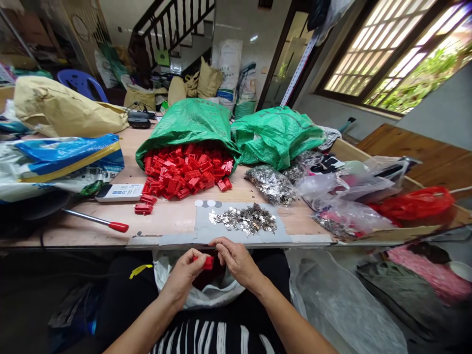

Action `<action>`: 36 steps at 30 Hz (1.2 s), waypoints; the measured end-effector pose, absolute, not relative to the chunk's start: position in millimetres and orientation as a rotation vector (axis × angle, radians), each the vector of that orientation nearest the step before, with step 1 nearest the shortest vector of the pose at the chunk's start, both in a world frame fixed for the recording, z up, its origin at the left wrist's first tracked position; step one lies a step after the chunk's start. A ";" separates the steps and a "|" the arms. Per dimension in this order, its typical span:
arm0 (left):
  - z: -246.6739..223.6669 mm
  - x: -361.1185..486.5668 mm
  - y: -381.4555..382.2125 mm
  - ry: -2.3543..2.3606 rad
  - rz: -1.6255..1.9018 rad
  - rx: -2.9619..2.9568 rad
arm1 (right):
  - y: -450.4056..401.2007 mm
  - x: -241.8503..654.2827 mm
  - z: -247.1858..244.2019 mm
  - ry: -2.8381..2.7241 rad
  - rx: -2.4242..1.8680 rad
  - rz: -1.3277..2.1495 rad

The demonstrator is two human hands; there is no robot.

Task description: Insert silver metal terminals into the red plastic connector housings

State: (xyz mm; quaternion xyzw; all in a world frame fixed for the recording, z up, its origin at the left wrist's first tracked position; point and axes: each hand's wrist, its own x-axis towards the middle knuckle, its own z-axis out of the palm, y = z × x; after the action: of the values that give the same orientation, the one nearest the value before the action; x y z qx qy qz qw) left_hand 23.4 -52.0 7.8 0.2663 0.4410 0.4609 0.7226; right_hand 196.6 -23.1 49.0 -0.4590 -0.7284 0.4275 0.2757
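Observation:
My left hand [190,270] is closed on a red plastic part [208,262] at the table's front edge. Close beside it on the right, my right hand [230,255] has its thumb and fingers pinched together; what they hold, if anything, is too small to tell. Both hands are above an open white bag [217,296] on my lap. Beyond them, small silvery metal pieces [250,219] lie heaped on a grey mat [203,226]. Many red parts [184,169] spill from a green sack [191,120], and a few [143,209] lie apart in front of it.
A red-handled lever [118,226] and a white box [121,191] are at the left. A second green sack [276,135], a clear bag of metal pieces [273,184] and a red plastic bag [424,202] are at the right. Clear plastic [342,295] hangs below the table.

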 end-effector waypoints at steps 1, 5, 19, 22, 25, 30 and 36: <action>0.0 21.2 -51.9 1.067 1.006 0.725 | -21.3 196.7 48.8 -1.969 -1.241 1.139; -20.8 14.4 -49.3 1.170 0.994 0.811 | -8.4 192.7 49.9 -2.009 -1.271 1.076; -41.0 10.8 -46.4 1.201 0.969 0.871 | 114.3 85.0 68.1 -2.399 -1.238 0.412; -42.4 9.6 -46.2 1.189 0.972 0.852 | 137.7 61.8 73.8 -2.433 -1.363 0.336; -47.2 8.9 -45.5 1.178 0.977 0.831 | 150.1 50.7 72.7 -2.472 -1.453 0.324; -54.7 9.9 -45.0 1.172 0.986 0.800 | 148.6 57.4 63.7 -2.494 -1.370 0.272; -54.9 14.0 -45.1 1.185 0.993 0.770 | 125.9 83.0 58.5 -2.533 -1.233 0.269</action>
State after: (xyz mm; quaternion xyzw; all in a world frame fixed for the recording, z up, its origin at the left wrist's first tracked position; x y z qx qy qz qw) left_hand 14.0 -45.1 -54.9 0.3389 0.5215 0.4369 0.6498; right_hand 83.0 125.9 58.5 -0.4304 -0.8842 0.0939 0.1554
